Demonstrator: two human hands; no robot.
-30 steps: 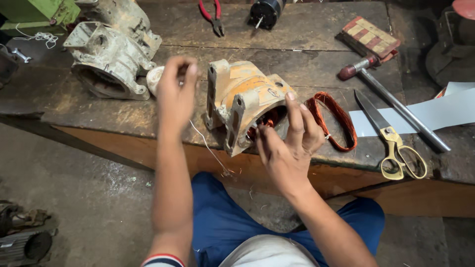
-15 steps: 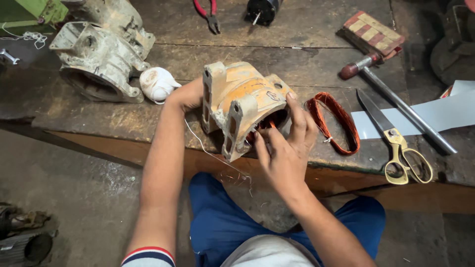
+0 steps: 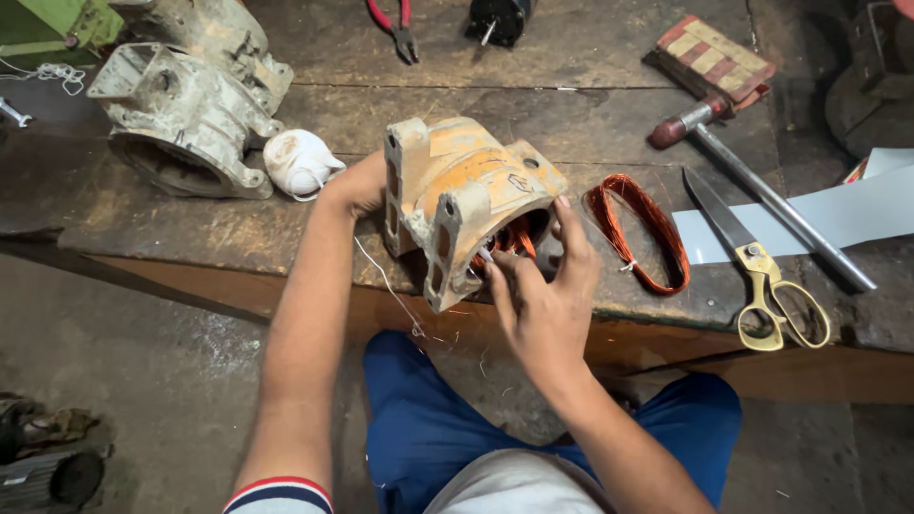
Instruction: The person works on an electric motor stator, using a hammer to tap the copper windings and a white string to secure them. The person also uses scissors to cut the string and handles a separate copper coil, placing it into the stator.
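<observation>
Bracing the orange motor housing (image 3: 466, 205) at the bench edge, I am pressing my left hand (image 3: 357, 186) against its left side (fingers hidden behind it, grip unclear). At its open mouth, my right hand (image 3: 543, 300) is pinching the copper windings (image 3: 509, 238), fingers half curled. Right of the housing, a loose copper coil (image 3: 638, 233) is lying.

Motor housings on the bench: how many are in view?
2. The orange motor housing sits at the bench edge between both hands; the grey motor housing lies at the far left. Others may be out of view.

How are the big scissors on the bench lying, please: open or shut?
Shut. The scissors lie flat on the bench, both blades together in one point, the handle loops side by side.
</observation>
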